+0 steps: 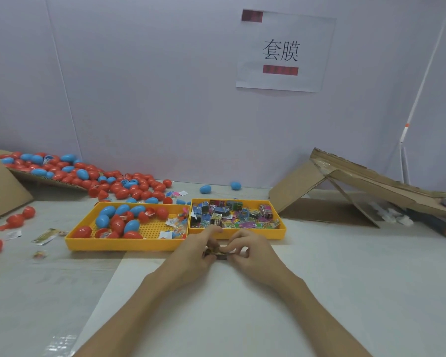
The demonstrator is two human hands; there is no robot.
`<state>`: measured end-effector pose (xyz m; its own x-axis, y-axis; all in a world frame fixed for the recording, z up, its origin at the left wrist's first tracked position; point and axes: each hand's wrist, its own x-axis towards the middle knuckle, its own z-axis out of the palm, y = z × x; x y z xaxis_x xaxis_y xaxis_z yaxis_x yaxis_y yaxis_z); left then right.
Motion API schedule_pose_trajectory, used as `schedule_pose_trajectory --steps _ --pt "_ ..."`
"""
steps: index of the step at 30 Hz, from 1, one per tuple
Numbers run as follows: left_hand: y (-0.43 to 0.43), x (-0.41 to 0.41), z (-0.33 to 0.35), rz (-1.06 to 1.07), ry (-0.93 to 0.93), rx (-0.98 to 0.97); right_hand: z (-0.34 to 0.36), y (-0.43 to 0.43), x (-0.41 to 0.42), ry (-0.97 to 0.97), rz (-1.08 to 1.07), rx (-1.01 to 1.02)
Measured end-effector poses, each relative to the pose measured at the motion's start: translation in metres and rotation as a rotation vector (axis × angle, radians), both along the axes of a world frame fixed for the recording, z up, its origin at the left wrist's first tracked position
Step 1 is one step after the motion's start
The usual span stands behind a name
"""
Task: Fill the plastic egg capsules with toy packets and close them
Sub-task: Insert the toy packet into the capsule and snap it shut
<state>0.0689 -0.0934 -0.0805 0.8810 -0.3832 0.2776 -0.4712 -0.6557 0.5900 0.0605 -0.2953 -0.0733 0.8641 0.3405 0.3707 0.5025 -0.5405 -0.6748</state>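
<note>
Nearest you, both forearms reach in over the pale table point(216, 318) and your hands meet just short of the trays. Your left hand point(193, 251) and right hand point(252, 249) both have their fingers curled in, pinching one small toy packet point(218, 251) between them. The packet is dark and gold, mostly hidden by your fingertips, and it sits low over the table; you cannot tell whether it touches the surface. Your left index finger lies straighter than the rest, pointing toward the trays. Just beyond your hands, two yellow trays stand side by side and touching. The left tray point(118, 244) holds blue and red egg capsules point(102, 220), some closed and some as open halves, along with a few clear packets at its right end. The right tray point(252, 234) is heaped with colourful toy packets point(232, 215). Left of the trays, a few open red capsules point(18, 219) and stray wrappers lie on the table. Farther back on the left, a big pile of capsules point(88, 176) spills off a cardboard sheet point(0, 186), and two blue eggs point(205, 189) lie apart near the wall. Folded cardboard point(345, 181) leans at the back right, and a paper sign point(285, 51) hangs on the wall.
</note>
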Motion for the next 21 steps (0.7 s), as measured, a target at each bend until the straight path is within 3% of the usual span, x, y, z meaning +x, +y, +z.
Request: schedule_pose_trajectory --steps 21 --pt "-0.001 -0.005 0.005 0.045 0.013 -0.018 0.019 -0.019 -0.002 0.056 -0.084 0.02"
